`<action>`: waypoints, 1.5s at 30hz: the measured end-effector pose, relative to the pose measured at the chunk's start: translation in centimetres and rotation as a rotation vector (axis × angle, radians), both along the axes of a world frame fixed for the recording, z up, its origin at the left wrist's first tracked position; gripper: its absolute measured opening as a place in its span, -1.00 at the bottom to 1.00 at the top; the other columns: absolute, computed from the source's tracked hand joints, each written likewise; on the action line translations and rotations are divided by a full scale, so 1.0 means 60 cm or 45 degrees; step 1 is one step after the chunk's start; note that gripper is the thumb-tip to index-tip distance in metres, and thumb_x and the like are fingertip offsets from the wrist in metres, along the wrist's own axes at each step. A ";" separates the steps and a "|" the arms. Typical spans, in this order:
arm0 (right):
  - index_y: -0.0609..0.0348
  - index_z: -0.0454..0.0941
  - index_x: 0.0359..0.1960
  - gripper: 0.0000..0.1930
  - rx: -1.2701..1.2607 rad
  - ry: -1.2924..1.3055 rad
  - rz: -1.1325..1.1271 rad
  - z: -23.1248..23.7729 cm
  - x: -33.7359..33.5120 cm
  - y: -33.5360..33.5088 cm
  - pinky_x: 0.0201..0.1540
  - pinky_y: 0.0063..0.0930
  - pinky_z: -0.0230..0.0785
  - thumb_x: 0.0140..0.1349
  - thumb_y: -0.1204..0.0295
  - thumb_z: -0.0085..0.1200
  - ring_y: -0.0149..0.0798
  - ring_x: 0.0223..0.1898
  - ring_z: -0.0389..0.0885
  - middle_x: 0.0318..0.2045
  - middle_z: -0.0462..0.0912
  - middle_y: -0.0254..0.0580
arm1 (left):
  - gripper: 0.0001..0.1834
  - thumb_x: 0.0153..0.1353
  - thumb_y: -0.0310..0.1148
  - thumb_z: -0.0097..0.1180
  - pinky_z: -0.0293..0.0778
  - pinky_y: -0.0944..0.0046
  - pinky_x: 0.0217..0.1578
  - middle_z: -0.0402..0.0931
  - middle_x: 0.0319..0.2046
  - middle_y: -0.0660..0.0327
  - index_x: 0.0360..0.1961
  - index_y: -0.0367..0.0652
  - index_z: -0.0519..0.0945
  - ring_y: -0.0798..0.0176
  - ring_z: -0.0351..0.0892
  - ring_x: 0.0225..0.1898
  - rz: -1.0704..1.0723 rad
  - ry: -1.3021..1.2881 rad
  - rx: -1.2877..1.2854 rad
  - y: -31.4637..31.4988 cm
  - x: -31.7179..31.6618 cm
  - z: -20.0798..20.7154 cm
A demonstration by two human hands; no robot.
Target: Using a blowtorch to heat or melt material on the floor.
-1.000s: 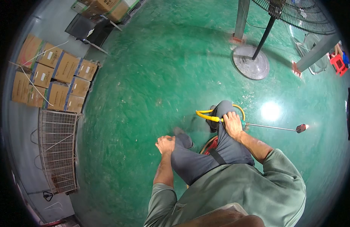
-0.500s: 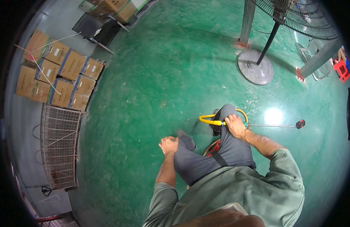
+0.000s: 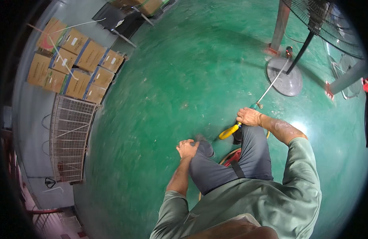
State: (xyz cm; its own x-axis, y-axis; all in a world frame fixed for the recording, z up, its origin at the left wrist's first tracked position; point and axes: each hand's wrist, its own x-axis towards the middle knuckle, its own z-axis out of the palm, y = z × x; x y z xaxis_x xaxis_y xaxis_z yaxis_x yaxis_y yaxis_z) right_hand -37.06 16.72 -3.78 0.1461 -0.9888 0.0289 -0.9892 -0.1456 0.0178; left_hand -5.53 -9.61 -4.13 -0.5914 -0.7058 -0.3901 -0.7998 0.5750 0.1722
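My right hand (image 3: 249,116), above my right knee, is closed around the handle of what looks like a gas torch (image 3: 270,86). Its thin metal tube slants away to the upper right, and its dark cup-shaped end overlaps the fan's round base from this angle. A green grip with a brass-coloured knob shows just past my fingers. From the near side of the fist a thick yellow hose (image 3: 229,132) curves out; part of it runs behind my right leg. My left hand (image 3: 187,148) lies empty on my left knee, fingers spread.
A large black floor fan (image 3: 317,24) stands on a round grey base (image 3: 297,84) ahead right, between steel posts (image 3: 280,30). Stacked cardboard boxes (image 3: 90,55), a wire rack (image 3: 72,135) and a black chair (image 3: 119,20) line the left wall. A red object (image 3: 233,157) shows below my thighs.
My right hand has lifted slightly off the knee and turned the torch. Its tip has swung from the right to the far upper right. The left hand stays on the knee.
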 end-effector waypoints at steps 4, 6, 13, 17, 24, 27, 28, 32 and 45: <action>0.01 0.45 -0.32 -0.87 -0.018 0.084 0.253 0.013 0.009 -0.068 -0.14 -0.27 0.40 0.21 0.28 0.03 -0.20 -0.18 0.54 -0.34 0.50 -0.28 | -0.38 0.26 0.27 0.11 0.18 -0.18 0.34 0.64 0.12 0.14 0.06 0.01 0.70 0.10 0.47 0.28 0.065 0.236 0.299 -0.010 -0.060 -0.008; 0.00 0.46 -0.30 -0.86 -0.001 0.057 0.338 0.028 0.024 -0.103 -0.11 -0.26 0.39 0.21 0.27 0.04 -0.20 -0.13 0.54 -0.29 0.52 -0.28 | -0.28 0.31 0.29 0.06 0.35 0.05 0.23 0.64 0.12 0.13 0.11 -0.17 0.65 0.12 0.58 0.16 0.168 0.623 0.771 0.003 -0.114 -0.033; -0.04 0.49 -0.20 -0.83 -0.089 0.037 0.420 0.030 0.072 -0.163 0.25 -0.16 0.27 0.20 0.30 0.05 -0.18 0.14 0.49 -0.09 0.55 -0.24 | -0.42 0.42 0.16 0.01 0.56 0.13 0.08 0.63 0.04 0.09 0.13 -0.12 0.56 0.14 0.63 0.08 0.576 0.793 2.228 0.063 -0.268 -0.040; -0.04 0.49 -0.22 -0.87 0.016 -0.010 0.368 0.047 0.080 -0.170 0.40 -0.05 0.13 0.22 0.32 0.03 -0.15 0.20 0.45 -0.06 0.54 -0.25 | -0.46 0.40 0.19 0.04 0.63 0.13 -0.05 0.66 -0.10 0.12 -0.01 -0.09 0.60 0.19 0.68 -0.07 0.522 0.912 2.240 0.049 -0.263 -0.045; 0.10 0.53 0.15 -0.54 -0.151 -0.250 0.171 0.088 0.117 -0.138 0.45 0.04 0.12 0.17 0.41 0.11 0.05 0.39 0.30 0.25 0.43 0.02 | -0.49 0.30 0.20 0.17 0.57 0.14 -0.19 0.61 -0.25 0.25 -0.02 0.02 0.57 0.25 0.62 -0.19 0.740 0.790 2.087 0.034 -0.260 -0.008; 0.14 0.57 0.09 -0.53 -0.255 -0.648 0.127 0.124 0.129 -0.132 0.38 0.00 0.27 0.07 0.56 0.15 0.12 0.35 0.35 0.28 0.41 0.01 | -0.54 0.27 0.08 0.26 0.55 0.12 -0.18 0.54 -0.30 0.28 -0.01 -0.01 0.51 0.25 0.58 -0.25 0.834 1.181 1.913 0.035 -0.234 -0.043; 0.19 0.60 0.06 -0.52 -0.316 -0.704 0.035 0.148 0.126 -0.124 0.31 -0.05 0.39 0.01 0.65 0.15 0.15 0.29 0.42 0.25 0.45 0.04 | -0.55 0.25 -0.03 0.30 0.60 0.09 -0.23 0.48 -0.32 0.26 -0.02 -0.06 0.46 0.24 0.54 -0.30 0.913 1.262 1.982 0.038 -0.234 -0.045; 0.27 0.58 0.10 -0.58 -0.305 -1.040 -0.493 0.141 0.098 -0.130 0.10 -0.11 0.53 0.16 0.56 0.16 0.08 0.08 0.62 0.04 0.61 0.12 | -0.49 0.24 -0.02 0.29 0.68 0.04 -0.39 0.49 -0.34 0.15 -0.02 -0.15 0.43 0.22 0.56 -0.35 0.950 1.244 1.698 0.035 -0.209 -0.053; 0.41 0.70 -0.13 -0.46 -0.170 -1.199 -0.863 0.089 0.068 -0.333 -0.36 -0.28 0.54 0.31 0.02 0.24 -0.20 -0.52 0.70 -0.52 0.71 -0.02 | -0.66 0.30 -0.11 0.19 0.57 0.19 -0.44 0.52 -0.49 0.18 -0.16 -0.16 0.46 0.26 0.54 -0.52 0.675 1.323 1.279 0.044 -0.179 -0.015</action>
